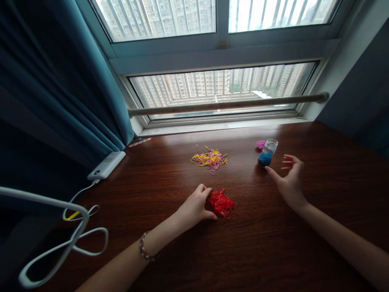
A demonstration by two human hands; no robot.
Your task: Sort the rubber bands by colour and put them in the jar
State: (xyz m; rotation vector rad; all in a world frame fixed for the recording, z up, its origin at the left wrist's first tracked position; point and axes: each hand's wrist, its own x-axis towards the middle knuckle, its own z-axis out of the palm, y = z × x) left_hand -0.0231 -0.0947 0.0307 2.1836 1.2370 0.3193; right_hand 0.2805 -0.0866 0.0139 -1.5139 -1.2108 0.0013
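My left hand (197, 204) rests at the left edge of a heap of red rubber bands (223, 202), thumb and fingers apart around that side. Farther back lies a loose pile of yellow and pink rubber bands (210, 158). On the right stands a small clear jar (271, 145) with blue rubber bands (265, 157) in its lower part. My right hand (291, 182) is beside the jar, fingers spread, its thumb tip close to the base; whether it touches I cannot tell. A pink lid (260, 144) lies just behind the jar.
A white power bank (106, 166) with a cable (82, 190) sits at the left by the blue curtain (118, 101). A white curved tube (79, 233) crosses the lower left. Behind the brown table (170, 178), a rail (227, 105) runs before the window.
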